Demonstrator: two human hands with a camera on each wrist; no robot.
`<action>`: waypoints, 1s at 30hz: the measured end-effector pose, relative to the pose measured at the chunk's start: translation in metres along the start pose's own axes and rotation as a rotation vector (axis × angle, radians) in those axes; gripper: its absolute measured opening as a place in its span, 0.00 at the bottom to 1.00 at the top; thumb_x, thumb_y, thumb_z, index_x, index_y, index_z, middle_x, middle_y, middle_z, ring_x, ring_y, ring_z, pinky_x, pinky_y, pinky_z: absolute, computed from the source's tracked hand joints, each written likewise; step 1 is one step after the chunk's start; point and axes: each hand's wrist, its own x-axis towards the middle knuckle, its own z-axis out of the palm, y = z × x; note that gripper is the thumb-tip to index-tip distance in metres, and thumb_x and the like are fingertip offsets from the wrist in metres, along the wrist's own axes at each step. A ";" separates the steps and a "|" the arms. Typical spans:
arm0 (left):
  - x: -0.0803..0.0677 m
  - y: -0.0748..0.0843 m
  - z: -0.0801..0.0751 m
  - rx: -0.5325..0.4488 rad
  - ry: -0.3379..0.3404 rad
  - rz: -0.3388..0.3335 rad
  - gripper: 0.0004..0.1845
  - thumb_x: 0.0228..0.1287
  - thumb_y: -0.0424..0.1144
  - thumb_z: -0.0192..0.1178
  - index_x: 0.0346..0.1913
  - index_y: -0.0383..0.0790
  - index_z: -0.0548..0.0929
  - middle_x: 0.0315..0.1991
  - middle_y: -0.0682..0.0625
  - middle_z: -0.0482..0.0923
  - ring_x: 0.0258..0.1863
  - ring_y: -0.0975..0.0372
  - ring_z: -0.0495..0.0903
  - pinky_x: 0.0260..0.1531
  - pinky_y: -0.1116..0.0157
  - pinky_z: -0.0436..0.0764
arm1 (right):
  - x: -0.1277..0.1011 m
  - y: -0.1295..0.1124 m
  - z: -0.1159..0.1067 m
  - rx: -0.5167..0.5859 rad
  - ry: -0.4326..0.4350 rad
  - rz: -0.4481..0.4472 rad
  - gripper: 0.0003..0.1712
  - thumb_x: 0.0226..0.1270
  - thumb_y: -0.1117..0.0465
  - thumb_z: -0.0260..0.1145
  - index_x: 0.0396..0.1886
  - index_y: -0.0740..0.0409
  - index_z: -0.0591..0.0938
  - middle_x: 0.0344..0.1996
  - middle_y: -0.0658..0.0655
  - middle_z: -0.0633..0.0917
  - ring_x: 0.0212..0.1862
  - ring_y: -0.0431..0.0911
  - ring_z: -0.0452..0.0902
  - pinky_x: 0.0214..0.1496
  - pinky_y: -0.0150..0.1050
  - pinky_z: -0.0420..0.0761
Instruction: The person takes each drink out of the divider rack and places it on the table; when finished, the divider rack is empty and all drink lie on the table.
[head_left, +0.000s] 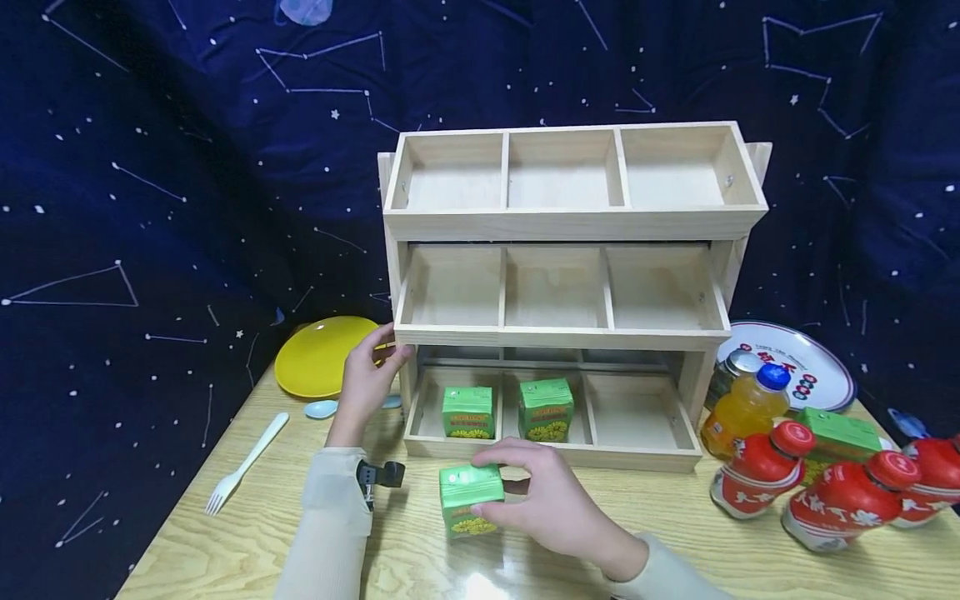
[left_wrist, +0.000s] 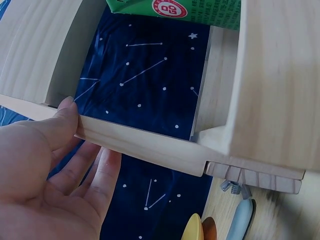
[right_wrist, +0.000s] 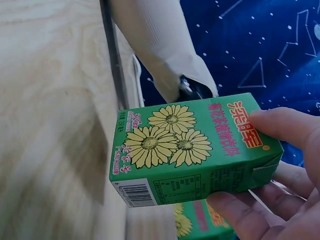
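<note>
On the wooden table [head_left: 675, 533], in front of a three-tier wooden rack [head_left: 573, 221], the right hand [head_left: 551, 500] holds a green drink carton [head_left: 469, 497] just clear of the rack's bottom tray. The fingers and thumb curl round the carton, pinching it between them; the right wrist view shows the carton [right_wrist: 195, 147] with its yellow flower print and barcode facing the camera, the thumb on its top edge and the fingertips [right_wrist: 240, 212] beneath. Two more green cartons stand upright in the bottom tray, one in the left compartment [head_left: 468, 412] and one in the middle compartment [head_left: 547, 408]; the right compartment holds nothing visible.

The left hand [head_left: 369, 382] rests against the left front corner of the rack's middle tier. In the left wrist view its thumb [left_wrist: 67, 117] presses on the wooden edge [left_wrist: 145, 145] while the fingers lie straight and relaxed below it, gripping nothing.

Left of the rack lie a yellow plate [head_left: 322, 354], a pale blue spoon [head_left: 321, 408] and a white fork [head_left: 243, 462]. Right of the rack stand an orange juice bottle [head_left: 746, 408], a patterned plate [head_left: 806, 367], another green carton [head_left: 836, 437] and several red-capped bottles [head_left: 847, 500] lying on their sides.
</note>
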 end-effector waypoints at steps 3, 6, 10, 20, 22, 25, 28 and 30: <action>0.000 -0.001 0.000 0.008 0.006 -0.002 0.26 0.68 0.44 0.63 0.68 0.46 0.74 0.59 0.45 0.77 0.56 0.50 0.78 0.59 0.51 0.77 | 0.002 0.003 0.009 -0.019 -0.008 0.019 0.24 0.53 0.57 0.80 0.51 0.56 0.84 0.51 0.52 0.82 0.53 0.48 0.78 0.47 0.38 0.84; 0.000 0.000 0.000 0.011 0.004 -0.002 0.26 0.69 0.44 0.63 0.67 0.46 0.74 0.59 0.46 0.77 0.56 0.51 0.78 0.58 0.52 0.77 | 0.002 0.007 0.015 -0.010 -0.016 0.035 0.25 0.53 0.58 0.80 0.51 0.57 0.84 0.51 0.52 0.82 0.54 0.48 0.77 0.49 0.37 0.84; 0.000 0.001 0.001 0.012 0.003 -0.007 0.26 0.69 0.44 0.63 0.67 0.46 0.74 0.59 0.46 0.76 0.56 0.51 0.78 0.59 0.52 0.77 | 0.002 0.009 0.019 0.021 -0.035 0.043 0.24 0.54 0.60 0.79 0.51 0.58 0.83 0.50 0.55 0.82 0.53 0.50 0.78 0.50 0.36 0.83; 0.001 -0.001 0.000 0.016 0.013 0.000 0.25 0.69 0.42 0.63 0.67 0.45 0.75 0.59 0.45 0.77 0.55 0.51 0.79 0.58 0.52 0.77 | 0.002 0.006 0.000 -0.100 -0.077 -0.006 0.29 0.55 0.49 0.77 0.57 0.51 0.82 0.56 0.49 0.81 0.57 0.48 0.77 0.56 0.43 0.81; 0.001 -0.001 -0.001 0.022 0.012 -0.005 0.25 0.69 0.42 0.63 0.67 0.46 0.74 0.59 0.46 0.77 0.56 0.51 0.78 0.58 0.52 0.77 | 0.002 0.005 -0.009 -0.146 -0.049 -0.028 0.29 0.56 0.49 0.76 0.57 0.52 0.82 0.55 0.49 0.82 0.56 0.48 0.78 0.56 0.45 0.81; 0.001 -0.001 -0.001 0.029 0.010 -0.011 0.26 0.68 0.43 0.63 0.67 0.47 0.74 0.59 0.46 0.76 0.56 0.51 0.78 0.58 0.53 0.77 | 0.003 0.005 -0.024 -0.183 0.011 -0.058 0.26 0.56 0.52 0.77 0.55 0.52 0.83 0.53 0.49 0.83 0.54 0.49 0.79 0.54 0.45 0.82; 0.001 -0.001 0.000 0.032 0.009 -0.012 0.25 0.68 0.43 0.63 0.67 0.47 0.74 0.59 0.46 0.76 0.56 0.51 0.78 0.58 0.53 0.77 | 0.003 0.004 -0.039 -0.211 0.079 -0.049 0.25 0.55 0.54 0.78 0.53 0.51 0.84 0.51 0.48 0.83 0.54 0.48 0.79 0.54 0.47 0.82; 0.000 0.000 0.000 0.026 0.008 -0.007 0.25 0.69 0.43 0.63 0.67 0.46 0.74 0.59 0.46 0.76 0.56 0.50 0.78 0.58 0.52 0.77 | 0.003 0.002 -0.048 -0.225 0.122 -0.026 0.24 0.55 0.56 0.78 0.52 0.50 0.84 0.51 0.47 0.83 0.54 0.47 0.79 0.55 0.50 0.81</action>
